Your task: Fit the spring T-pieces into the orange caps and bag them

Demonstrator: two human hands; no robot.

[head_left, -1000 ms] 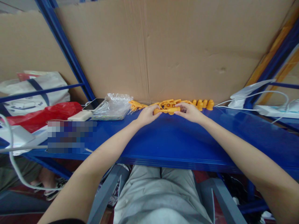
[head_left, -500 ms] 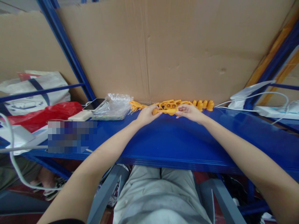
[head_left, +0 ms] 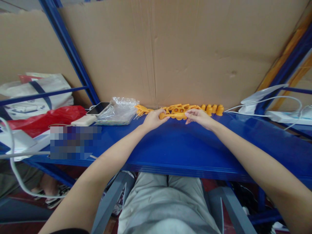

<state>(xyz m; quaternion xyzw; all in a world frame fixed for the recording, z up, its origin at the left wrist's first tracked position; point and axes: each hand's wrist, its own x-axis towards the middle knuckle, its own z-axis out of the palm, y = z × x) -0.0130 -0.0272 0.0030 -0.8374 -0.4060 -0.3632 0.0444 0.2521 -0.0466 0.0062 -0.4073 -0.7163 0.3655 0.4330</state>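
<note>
Near the far edge of the tabletop (head_left: 175,146), the left hand (head_left: 154,120) pinches an orange piece (head_left: 177,115). The right hand (head_left: 200,118) is at its right end, grip unclear.

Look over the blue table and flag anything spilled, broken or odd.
Nothing looks plainly spilled or broken. One oddity: a pixelated patch hides part of the blue table at the left. The orange parts before the cardboard lie jumbled, while the rounded orange pieces to their right stand grouped.
</note>
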